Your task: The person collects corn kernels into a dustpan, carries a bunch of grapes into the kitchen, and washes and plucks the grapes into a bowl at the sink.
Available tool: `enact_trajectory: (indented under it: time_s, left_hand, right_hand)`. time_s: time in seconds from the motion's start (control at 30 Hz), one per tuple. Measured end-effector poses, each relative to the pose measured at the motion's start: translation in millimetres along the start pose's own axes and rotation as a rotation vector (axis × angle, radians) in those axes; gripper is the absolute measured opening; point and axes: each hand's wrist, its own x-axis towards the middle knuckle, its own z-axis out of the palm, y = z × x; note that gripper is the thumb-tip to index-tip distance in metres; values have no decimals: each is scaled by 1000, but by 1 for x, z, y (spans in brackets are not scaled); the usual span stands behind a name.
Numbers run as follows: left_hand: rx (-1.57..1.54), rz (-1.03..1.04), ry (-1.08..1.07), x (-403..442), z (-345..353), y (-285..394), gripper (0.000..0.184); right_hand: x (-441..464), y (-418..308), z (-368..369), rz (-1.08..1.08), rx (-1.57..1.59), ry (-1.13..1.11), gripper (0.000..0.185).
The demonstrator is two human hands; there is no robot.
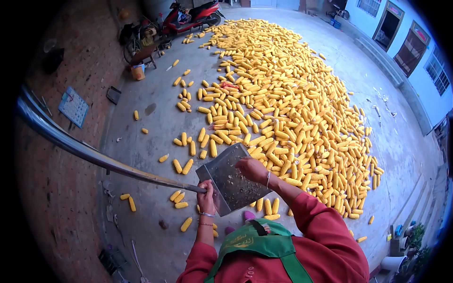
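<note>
My left hand is wrapped round the long metal handle of a dustpan, close to where it meets the pan. The grey dustpan is tilted in front of me, with small bits of debris scattered over its inner face. Over the pan's right part is my right hand, its fingers curled; what they hold, if anything, is hidden. A big spread of yellow corn cobs lies just beyond the pan. Several loose cobs lie to its left.
Concrete floor runs around the corn. A brick wall stands on the left, with a red scooter at the back. An orange bucket is near the wall. On the right are steps and potted plants.
</note>
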Motion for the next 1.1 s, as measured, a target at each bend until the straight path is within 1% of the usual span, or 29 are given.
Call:
enact_trajectory:
  time_s: [0.03,0.07,0.13,0.17,0.23,0.3,0.37,0.4,0.43,0.5,0.53,0.57,0.67,0.73,0.77,0.83,0.87,1.0,1.1]
  left_hand:
    - [-9,-1,-9,-1,0,0,5]
    - [-17,-2,-18,-1,0,0,5]
    - [-21,-1,-18,0,-1,-5,5]
    - [-26,0,-18,-1,-3,-8,4]
    - [-32,-16,-8,-5,1,1,4]
    - [-40,-30,6,-5,1,3,4]
    - [-49,4,5,-2,-4,-3,4]
    - [-49,5,5,-2,-4,-3,4]
    - [-74,-3,9,-3,-2,-1,4]
    - [-96,-15,0,-6,3,3,6]
    - [-121,-22,-4,-6,6,8,7]
    - [-145,-29,-7,-6,8,10,9]
    - [-106,-1,-19,3,3,0,11]
    - [-106,1,-20,3,7,2,11]
    - [-107,1,-12,3,9,4,11]
    - [-154,-40,-35,-2,15,14,11]
    - [-202,-81,-46,-3,18,17,11]
    - [-170,-71,-23,0,19,16,11]
    - [-210,-116,-42,2,15,12,12]
  right_hand:
    - [-1,2,0,-198,-24,170,15]
    - [-3,5,-1,-200,-24,172,15]
    - [-7,3,-14,78,210,103,17]
    - [-10,7,-18,78,210,104,17]
    - [-20,20,-30,163,216,208,15]
    - [-36,32,-43,214,176,371,15]
    - [-57,63,-42,364,294,433,18]
    - [-67,74,-42,444,316,439,18]
    - [-76,82,-37,446,316,440,18]
    - [-95,86,-28,543,479,461,20]
    - [-103,84,-26,550,429,399,23]
    - [-110,81,-23,630,431,366,26]
    - [-122,83,-11,585,459,426,26]
    - [-127,77,-14,767,604,359,26]
    - [-129,77,-12,768,603,369,26]
    - [-132,75,-9,793,791,380,26]
    - [-135,75,-11,816,839,318,31]
    - [-131,65,-14,819,927,325,31]
    - [-127,61,-15,831,992,310,31]
